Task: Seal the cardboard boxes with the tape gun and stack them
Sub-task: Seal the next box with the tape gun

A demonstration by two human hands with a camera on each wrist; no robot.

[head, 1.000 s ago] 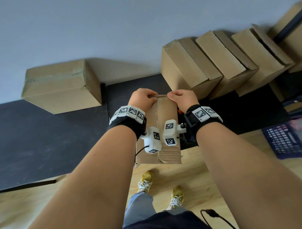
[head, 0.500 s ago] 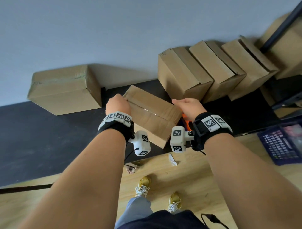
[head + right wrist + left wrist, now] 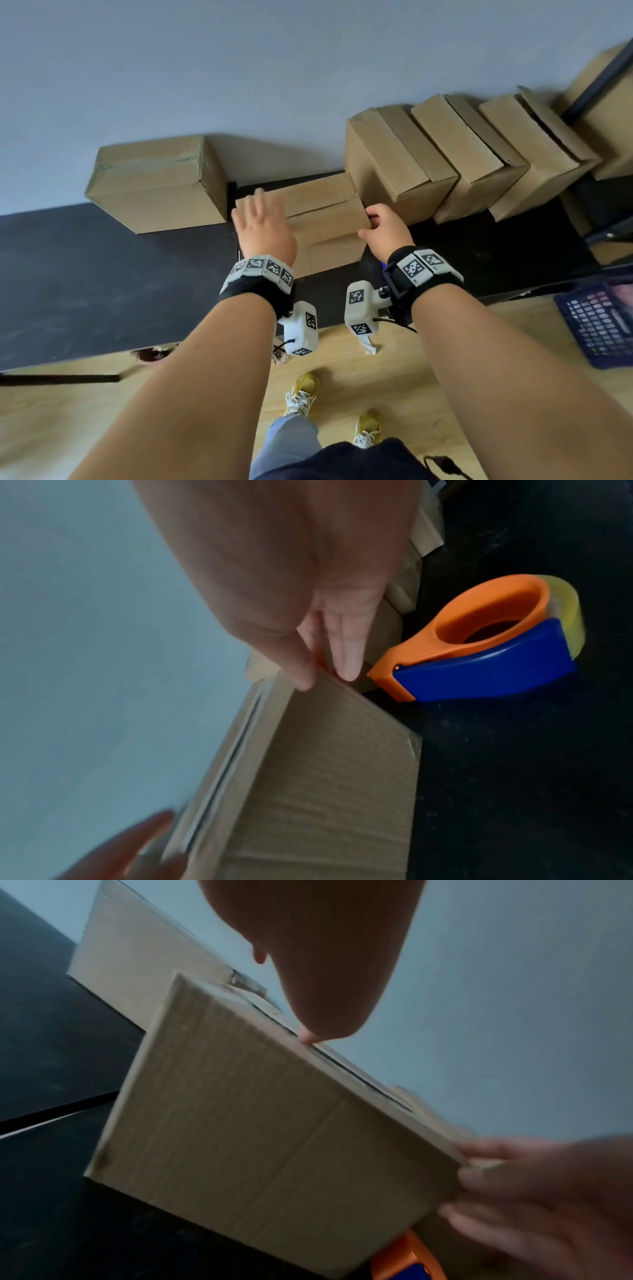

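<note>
The flat left hand (image 3: 263, 228) presses the box (image 3: 318, 219) flaps at frame centre. The right hand (image 3: 383, 231) pinches its corner. Next, I judge, comes fetching the tape gun (image 3: 479, 639).

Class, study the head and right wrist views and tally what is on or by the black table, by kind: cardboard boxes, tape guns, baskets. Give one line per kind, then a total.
Cardboard boxes: 6, namely the taped box, the box under the hands, three leaning boxes and one at the right edge.
Tape guns: 1.
Baskets: 1.
Total: 8.
</note>
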